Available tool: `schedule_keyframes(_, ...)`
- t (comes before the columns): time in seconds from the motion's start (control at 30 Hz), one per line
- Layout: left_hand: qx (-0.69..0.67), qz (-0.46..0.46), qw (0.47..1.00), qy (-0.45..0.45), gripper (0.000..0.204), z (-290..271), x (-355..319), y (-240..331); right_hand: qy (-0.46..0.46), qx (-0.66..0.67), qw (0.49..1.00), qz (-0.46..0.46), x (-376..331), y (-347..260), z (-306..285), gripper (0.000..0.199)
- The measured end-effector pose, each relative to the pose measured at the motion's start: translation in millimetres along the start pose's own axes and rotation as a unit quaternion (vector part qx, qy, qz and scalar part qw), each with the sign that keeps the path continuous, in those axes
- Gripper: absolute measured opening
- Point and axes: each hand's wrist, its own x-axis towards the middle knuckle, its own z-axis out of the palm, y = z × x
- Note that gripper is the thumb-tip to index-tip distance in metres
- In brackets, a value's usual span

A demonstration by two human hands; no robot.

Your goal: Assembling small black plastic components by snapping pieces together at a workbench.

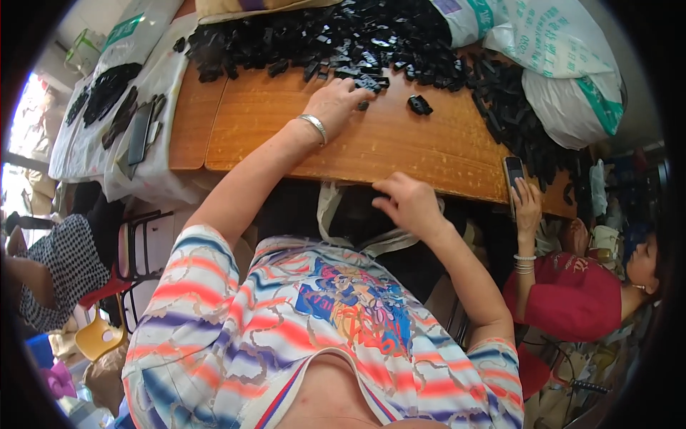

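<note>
My left hand [334,107] reaches over the wooden table to the near edge of a pile of small black plastic pieces [321,39]. Its thumb and forefinger close on one glossy black plastic piece [370,84]. Just right of it a separate black piece [419,105] lies on the bare wood. At the table's front edge, my right hand [411,205] has its thumb and curled forefinger apart, and nothing shows between them. Below that hand, over my lap, hangs a dark opening with white cloth straps [327,211].
The wooden table [286,139] carries more black pieces [511,107] along its right side. White woven sacks [572,93] stand at the back right. At right, a co-worker's hand [527,204] holds a phone [514,175]. White plastic sheeting [153,154] covers the left end.
</note>
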Motion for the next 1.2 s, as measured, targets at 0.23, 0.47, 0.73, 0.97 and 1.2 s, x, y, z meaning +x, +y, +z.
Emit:
schedule_keyframes(0.23, 0.097, 0.085, 0.992, 0.004, 0.011, 8.3, 21.3, -2.1, 0.215, -0.132, 0.963, 0.093, 83.5, 90.5, -34.2, 0.017)
schedule_keyframes(0.47, -0.067, -0.113, 0.991, -0.030, 0.019, 15.9, 2.7, 20.4, 0.171, -0.165, 0.957, 0.165, 117.0, 98.2, -16.5, 0.017)
schedule_keyframes(0.73, -0.095, -0.180, 0.979, 0.020, 0.018, 24.4, -16.9, 36.9, 0.038, -0.085, 0.977, 0.194, 103.8, 66.1, -27.0, 0.032)
schedule_keyframes(0.97, 0.033, 0.028, 0.991, -0.127, 0.033, -2.3, -17.2, 36.8, 0.106, -0.040, 0.987, 0.118, 72.2, 70.1, -15.7, 0.029)
schedule_keyframes(1.2, 0.044, 0.033, 0.991, -0.123, 0.017, -8.0, -11.6, 24.2, 0.148, 0.031, 0.983, 0.101, 66.5, 49.1, -15.0, 0.029)
